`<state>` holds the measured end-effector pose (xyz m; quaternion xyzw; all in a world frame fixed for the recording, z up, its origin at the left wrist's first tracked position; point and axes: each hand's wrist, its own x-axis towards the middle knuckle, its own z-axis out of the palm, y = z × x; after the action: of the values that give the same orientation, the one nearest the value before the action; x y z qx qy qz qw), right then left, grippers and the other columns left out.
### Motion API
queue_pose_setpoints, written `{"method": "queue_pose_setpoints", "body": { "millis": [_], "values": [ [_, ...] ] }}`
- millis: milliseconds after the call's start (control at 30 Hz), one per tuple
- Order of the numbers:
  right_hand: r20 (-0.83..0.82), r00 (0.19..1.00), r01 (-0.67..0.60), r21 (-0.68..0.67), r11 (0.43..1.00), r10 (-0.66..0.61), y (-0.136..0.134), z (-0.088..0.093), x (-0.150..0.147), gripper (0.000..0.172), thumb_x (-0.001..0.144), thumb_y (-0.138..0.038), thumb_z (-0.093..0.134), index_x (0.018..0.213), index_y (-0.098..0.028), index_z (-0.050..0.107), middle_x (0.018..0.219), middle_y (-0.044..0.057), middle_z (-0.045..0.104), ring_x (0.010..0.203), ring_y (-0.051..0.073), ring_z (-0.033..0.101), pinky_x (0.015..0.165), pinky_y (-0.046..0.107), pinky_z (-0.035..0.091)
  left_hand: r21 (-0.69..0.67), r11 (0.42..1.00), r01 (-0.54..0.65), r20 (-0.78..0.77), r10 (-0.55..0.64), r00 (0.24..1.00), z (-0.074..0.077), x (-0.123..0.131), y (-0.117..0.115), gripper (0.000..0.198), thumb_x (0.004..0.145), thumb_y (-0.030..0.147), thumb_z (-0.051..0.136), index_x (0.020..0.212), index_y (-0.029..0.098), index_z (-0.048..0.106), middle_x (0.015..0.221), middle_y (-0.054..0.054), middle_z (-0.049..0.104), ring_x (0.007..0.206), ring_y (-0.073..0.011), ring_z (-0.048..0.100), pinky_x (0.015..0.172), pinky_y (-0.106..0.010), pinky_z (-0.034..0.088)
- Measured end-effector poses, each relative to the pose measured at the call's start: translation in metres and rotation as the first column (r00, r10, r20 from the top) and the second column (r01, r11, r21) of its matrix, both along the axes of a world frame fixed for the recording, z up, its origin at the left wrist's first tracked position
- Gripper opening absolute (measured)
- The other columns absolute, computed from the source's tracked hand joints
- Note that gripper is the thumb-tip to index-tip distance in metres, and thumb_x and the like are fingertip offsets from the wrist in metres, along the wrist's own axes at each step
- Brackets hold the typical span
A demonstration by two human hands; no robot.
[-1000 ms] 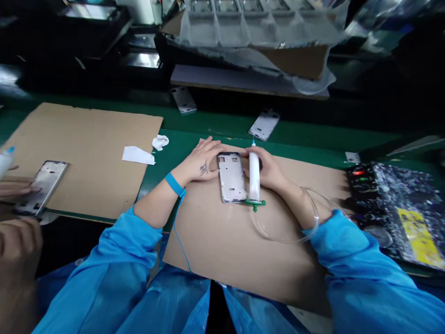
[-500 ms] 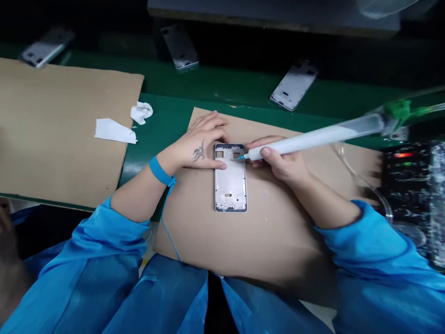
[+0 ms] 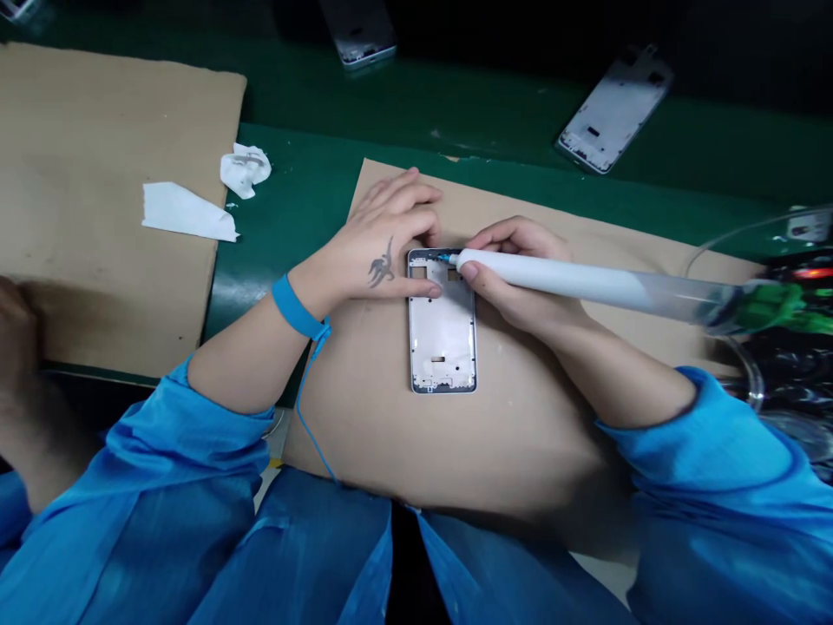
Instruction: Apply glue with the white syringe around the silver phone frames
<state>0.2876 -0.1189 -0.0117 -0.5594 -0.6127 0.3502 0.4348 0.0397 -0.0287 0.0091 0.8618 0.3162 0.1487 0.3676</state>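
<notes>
A silver-white phone frame (image 3: 443, 334) lies flat on brown cardboard, upright to my view, with cutouts near its top and bottom. My left hand (image 3: 383, 239) grips its upper left part, the thumb across the face and the bent index finger at the top edge. In my right hand (image 3: 521, 260) is a dispensing syringe (image 3: 573, 279), held like a pen and partly filled with white material. Its blue tip is over the frame's top edge; whether it touches cannot be made out. A green fitting (image 3: 768, 305) caps the syringe's far end.
Further phone frames (image 3: 615, 113) lie on the green bench surface (image 3: 468, 113) behind. White paper scraps (image 3: 188, 211) rest by the left cardboard (image 3: 97, 156). A co-worker's hand (image 3: 19, 338) is at far left. Dark equipment with a red light stands right, beside clear tubing (image 3: 751, 373).
The syringe tip has moved from beside the upper right cutout up and left to the frame's top edge. The syringe now slopes the other way. The camera view has shifted.
</notes>
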Motion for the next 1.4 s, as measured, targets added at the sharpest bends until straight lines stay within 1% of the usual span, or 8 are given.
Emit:
{"method": "queue_pose_setpoints", "body": {
  "millis": [267,433,567,700,833,1100,1267,1400],
  "values": [
    [0.002,1.000,-0.015,-0.016,1.000,0.015,0.0009,0.0025,-0.0006,0.037,0.090,-0.061,0.093,0.101,-0.030,0.074,0.098,0.006,0.080,0.081,0.024,0.074,0.073,0.042,0.067,0.015,1.000,0.011,-0.003,-0.011,1.000,-0.0033,-0.0006,-0.0001,0.062,0.080,0.077,0.093,0.112,0.026,0.078,0.170,-0.010,0.059,0.176,-0.0510,0.030,0.148,-0.072,0.017],
    [0.013,0.998,-0.054,-0.028,0.998,0.054,0.0017,0.0021,0.0018,0.034,0.093,-0.057,0.092,0.104,-0.030,0.074,0.101,0.005,0.080,0.083,0.025,0.075,0.076,0.044,0.068,-0.007,1.000,-0.007,0.063,0.008,0.998,-0.0021,-0.0004,-0.0008,0.059,0.077,0.073,0.097,0.107,0.025,0.079,0.164,-0.012,0.063,0.173,-0.0525,0.035,0.146,-0.072,0.021],
    [0.004,0.998,-0.062,-0.036,0.997,0.062,0.0020,0.0005,0.0039,0.031,0.095,-0.054,0.092,0.106,-0.031,0.075,0.104,0.006,0.080,0.086,0.026,0.076,0.080,0.046,0.069,-0.019,1.000,-0.012,0.047,0.012,0.999,-0.0015,0.0000,-0.0016,0.060,0.076,0.074,0.098,0.109,0.026,0.080,0.165,-0.010,0.062,0.172,-0.0524,0.036,0.146,-0.073,0.021],
    [-0.001,0.999,-0.048,-0.028,0.998,0.048,0.0022,-0.0004,0.0035,0.031,0.092,-0.052,0.094,0.104,-0.029,0.076,0.100,0.006,0.080,0.082,0.024,0.075,0.076,0.044,0.067,-0.014,1.000,-0.004,0.018,0.005,1.000,-0.0019,-0.0001,-0.0012,0.062,0.077,0.077,0.096,0.110,0.027,0.079,0.168,-0.009,0.061,0.174,-0.0519,0.034,0.147,-0.074,0.018],
    [-0.005,1.000,-0.029,-0.038,0.999,0.029,0.0027,0.0004,0.0024,0.036,0.089,-0.056,0.096,0.100,-0.028,0.076,0.098,0.006,0.081,0.081,0.024,0.076,0.074,0.041,0.067,0.009,1.000,0.008,0.008,-0.008,1.000,-0.0028,-0.0008,-0.0003,0.062,0.079,0.077,0.093,0.112,0.027,0.079,0.170,-0.010,0.061,0.176,-0.0502,0.030,0.148,-0.071,0.017],
    [0.009,1.000,-0.007,-0.048,0.999,0.008,0.0017,0.0011,0.0020,0.037,0.087,-0.057,0.097,0.098,-0.028,0.078,0.096,0.006,0.083,0.079,0.023,0.077,0.071,0.041,0.069,-0.009,1.000,-0.002,0.000,0.002,1.000,-0.0021,-0.0005,-0.0002,0.065,0.078,0.081,0.093,0.111,0.027,0.079,0.171,-0.010,0.060,0.175,-0.0505,0.033,0.148,-0.073,0.017],
    [0.014,1.000,0.000,-0.023,1.000,0.000,0.0022,0.0020,0.0011,0.037,0.086,-0.058,0.097,0.095,-0.028,0.078,0.093,0.006,0.083,0.074,0.023,0.075,0.066,0.039,0.066,0.019,1.000,0.021,-0.001,-0.021,1.000,-0.0045,-0.0010,0.0014,0.066,0.080,0.082,0.090,0.114,0.027,0.080,0.171,-0.011,0.059,0.175,-0.0502,0.032,0.148,-0.071,0.019],
    [0.024,1.000,0.003,-0.007,1.000,-0.002,0.0025,0.0032,0.0008,0.042,0.085,-0.065,0.095,0.092,-0.028,0.078,0.091,0.006,0.083,0.073,0.022,0.075,0.065,0.038,0.064,0.043,0.998,0.034,0.026,-0.035,0.999,-0.0073,-0.0019,0.0021,0.066,0.080,0.084,0.089,0.113,0.028,0.080,0.169,-0.011,0.062,0.175,-0.0511,0.034,0.147,-0.073,0.021]
  ]
}}
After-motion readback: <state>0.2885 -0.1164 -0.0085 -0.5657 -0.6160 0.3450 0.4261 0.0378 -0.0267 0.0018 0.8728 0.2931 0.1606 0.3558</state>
